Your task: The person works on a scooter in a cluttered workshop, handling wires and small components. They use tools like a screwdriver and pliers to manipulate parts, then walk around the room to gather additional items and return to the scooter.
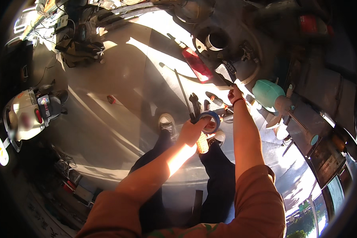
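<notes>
My left hand (191,133) is closed around several things in front of my legs. A long-shafted screwdriver (183,93) points up and away from it. A roll of blue tape (215,123) sits at its fingers, and a yellow-orange cylindrical thing (202,143) sticks out below; its kind is unclear. Farther off to the right, my right hand (235,94) has its fingers closed at the end of a dark slim tool (224,80), whose kind I cannot make out. Dark pliers (194,104) and an orange-and-black tool (214,98) lie on the floor between the hands.
A red translucent bottle (197,65) lies ahead, beside a round dark base with a metal cup (215,41). A teal container (264,94) stands right of my right hand. A scooter (29,113) is at the left, and a dark bag (77,51) lies at far left.
</notes>
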Tool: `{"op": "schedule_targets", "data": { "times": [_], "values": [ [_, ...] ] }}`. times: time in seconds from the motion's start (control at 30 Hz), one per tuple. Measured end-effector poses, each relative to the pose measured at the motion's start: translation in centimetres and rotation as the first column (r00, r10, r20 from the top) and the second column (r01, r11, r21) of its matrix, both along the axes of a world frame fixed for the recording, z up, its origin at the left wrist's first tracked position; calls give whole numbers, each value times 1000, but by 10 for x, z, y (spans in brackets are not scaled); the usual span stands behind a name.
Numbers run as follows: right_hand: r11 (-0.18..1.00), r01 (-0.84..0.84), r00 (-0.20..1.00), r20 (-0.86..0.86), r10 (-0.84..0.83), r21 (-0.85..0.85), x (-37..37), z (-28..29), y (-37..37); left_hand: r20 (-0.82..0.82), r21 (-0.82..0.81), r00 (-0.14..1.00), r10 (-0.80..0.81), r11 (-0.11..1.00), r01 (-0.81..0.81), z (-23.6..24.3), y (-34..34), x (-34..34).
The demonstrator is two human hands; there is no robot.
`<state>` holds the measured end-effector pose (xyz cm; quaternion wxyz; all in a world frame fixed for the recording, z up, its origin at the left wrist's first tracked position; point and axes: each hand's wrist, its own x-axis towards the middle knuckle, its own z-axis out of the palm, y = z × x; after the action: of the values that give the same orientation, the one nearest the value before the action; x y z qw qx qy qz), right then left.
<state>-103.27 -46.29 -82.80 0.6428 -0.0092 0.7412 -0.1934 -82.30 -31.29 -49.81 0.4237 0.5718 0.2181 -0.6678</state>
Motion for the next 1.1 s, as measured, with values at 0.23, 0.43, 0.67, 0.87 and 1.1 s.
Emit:
{"op": "schedule_targets", "data": {
  "times": [0.23,0.43,0.67,0.87,1.1],
  "values": [
    [984,8,982,-183,-42,-180,21,142,-14,125,160,985,116,978,-135,-49,54,-20],
    [923,52,996,-41,-73,-382,31,299,-9,131,271,989,-73,962,35,-64,118,-46],
    [707,-314,934,-340,111,-634,41,426,51,388,429,846,-366,884,186,-155,135,-49],
    [365,-726,670,-720,182,-583,-3,443,96,643,347,617,-454,891,293,-308,163,-67],
    [326,-760,649,-680,341,-562,-16,454,97,699,109,619,-358,909,402,-336,134,-66]
  ]
}}
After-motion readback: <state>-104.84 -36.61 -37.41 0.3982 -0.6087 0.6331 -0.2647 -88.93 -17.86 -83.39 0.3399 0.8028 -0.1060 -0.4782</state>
